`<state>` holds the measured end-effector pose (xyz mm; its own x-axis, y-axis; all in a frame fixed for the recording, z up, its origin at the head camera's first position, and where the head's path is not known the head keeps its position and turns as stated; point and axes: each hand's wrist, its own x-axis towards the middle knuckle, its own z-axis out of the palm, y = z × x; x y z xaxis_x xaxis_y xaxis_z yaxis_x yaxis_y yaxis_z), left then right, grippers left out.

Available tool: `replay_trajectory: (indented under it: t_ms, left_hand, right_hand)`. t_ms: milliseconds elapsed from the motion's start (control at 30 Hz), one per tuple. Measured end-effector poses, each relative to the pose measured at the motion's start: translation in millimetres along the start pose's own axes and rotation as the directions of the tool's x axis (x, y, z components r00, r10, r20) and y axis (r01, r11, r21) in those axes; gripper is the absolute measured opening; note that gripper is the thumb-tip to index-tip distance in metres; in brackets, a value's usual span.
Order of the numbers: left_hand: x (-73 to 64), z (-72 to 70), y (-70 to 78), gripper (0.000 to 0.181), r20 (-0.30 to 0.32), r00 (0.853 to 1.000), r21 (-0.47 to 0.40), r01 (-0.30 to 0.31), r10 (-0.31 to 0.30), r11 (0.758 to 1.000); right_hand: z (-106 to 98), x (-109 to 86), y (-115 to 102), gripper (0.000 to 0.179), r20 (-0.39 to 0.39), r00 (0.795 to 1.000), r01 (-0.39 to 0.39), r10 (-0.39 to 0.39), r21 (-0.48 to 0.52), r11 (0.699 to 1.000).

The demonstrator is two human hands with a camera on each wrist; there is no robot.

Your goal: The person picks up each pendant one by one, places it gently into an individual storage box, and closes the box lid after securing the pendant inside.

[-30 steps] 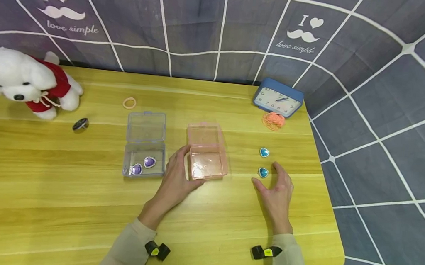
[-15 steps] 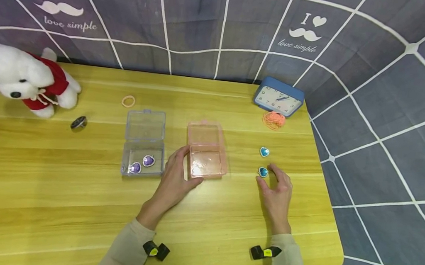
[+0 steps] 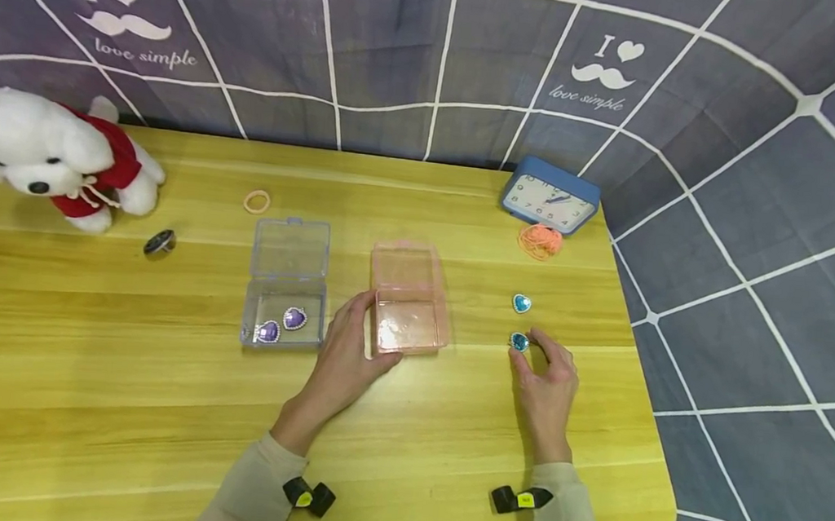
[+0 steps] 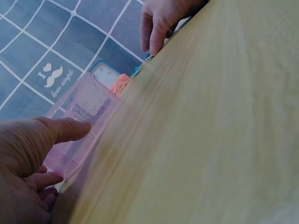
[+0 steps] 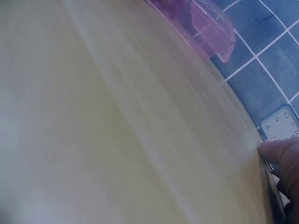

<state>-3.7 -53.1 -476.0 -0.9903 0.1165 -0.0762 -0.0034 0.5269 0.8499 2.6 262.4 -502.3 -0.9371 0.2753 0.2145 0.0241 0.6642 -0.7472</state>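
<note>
My left hand (image 3: 344,353) grips the open pink plastic box (image 3: 408,325), fingers along its left side and thumb at the front wall. In the left wrist view, the thumb presses on the see-through pink wall. My right hand (image 3: 550,377) pinches a teal heart-shaped gem (image 3: 519,342) with a silvery edge between thumb and fingertips, low at the tabletop. A second teal heart gem (image 3: 521,303) lies just behind it. In the right wrist view, fingers of the right hand (image 5: 287,161) show at the right edge, the gem mostly hidden.
Left of the pink box stands an open clear bluish box (image 3: 291,249) holding two purple heart gems (image 3: 295,318). Further back are a blue clock (image 3: 551,197), an orange cord bundle (image 3: 540,241), a pale ring (image 3: 256,201), a dark knob-like piece (image 3: 160,242) and a white plush dog (image 3: 37,141).
My right thumb and fingers have closed in from either side onto the nearer teal heart gem. The left hand stays on the pink box.
</note>
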Motion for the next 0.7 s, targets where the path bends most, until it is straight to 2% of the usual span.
replay_trajectory:
  t_ms: [200, 467, 700]
  left_hand:
    - [-0.5, 0.3, 1.3, 0.105, 0.0, 1.0, 0.02, 0.016, -0.016, 1.0]
    - [-0.8, -0.6, 0.6, 0.104, 0.002, 1.0, 0.035, 0.017, -0.018, 0.999]
    - [-0.9, -1.1, 0.2, 0.104, 0.004, 1.0, 0.035, 0.007, -0.007, 0.999]
  right_hand:
    - [1.4, -0.4, -1.2, 0.04, -0.013, 0.999, 0.037, -0.037, -0.006, 0.999]
    - [5.8, 1.5, 0.6, 0.039, -0.069, 0.992, 0.107, -0.11, -0.046, 0.993]
    - [6.5, 1.1, -2.3, 0.037, -0.056, 0.996, 0.065, -0.067, -0.042, 0.997]
